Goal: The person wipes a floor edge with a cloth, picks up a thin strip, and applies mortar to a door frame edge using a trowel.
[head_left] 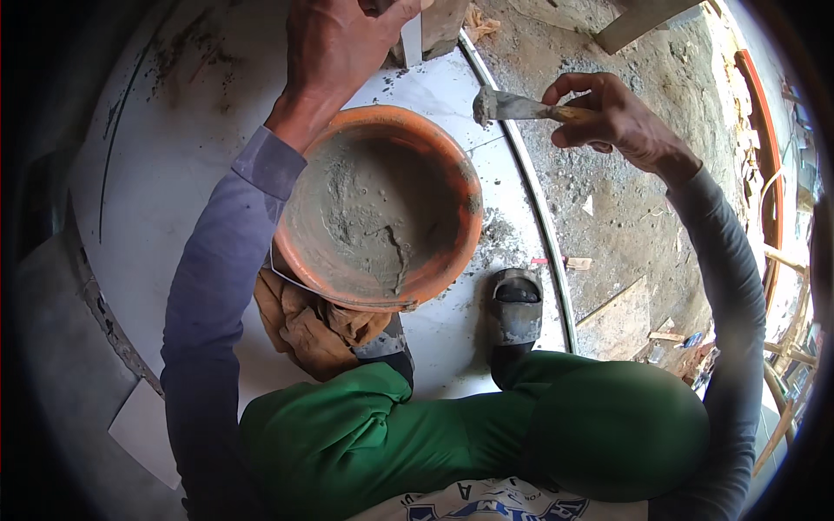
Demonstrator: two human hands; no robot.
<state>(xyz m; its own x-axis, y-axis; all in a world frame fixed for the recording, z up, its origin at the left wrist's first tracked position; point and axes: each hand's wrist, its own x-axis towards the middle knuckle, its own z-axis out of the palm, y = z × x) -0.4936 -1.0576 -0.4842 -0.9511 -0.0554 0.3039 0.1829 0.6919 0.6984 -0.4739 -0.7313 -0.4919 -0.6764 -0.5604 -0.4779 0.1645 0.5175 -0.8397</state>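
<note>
Head view is showing the right hand [608,117] clamping a trowel [512,107], blade pointing left, just above-right of the mortar pan [452,187]; the left hand [334,48] is gripping a tile [412,39] beyond it.

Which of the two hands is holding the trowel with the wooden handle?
The right hand holds the trowel, raised beside the orange basin. The left hand reaches past the basin's far rim.

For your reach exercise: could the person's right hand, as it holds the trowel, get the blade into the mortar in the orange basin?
Probably yes. The right hand holds the trowel just beside the orange basin, whose top is open. The left hand is beyond the far rim, so nothing blocks the mortar.
</note>
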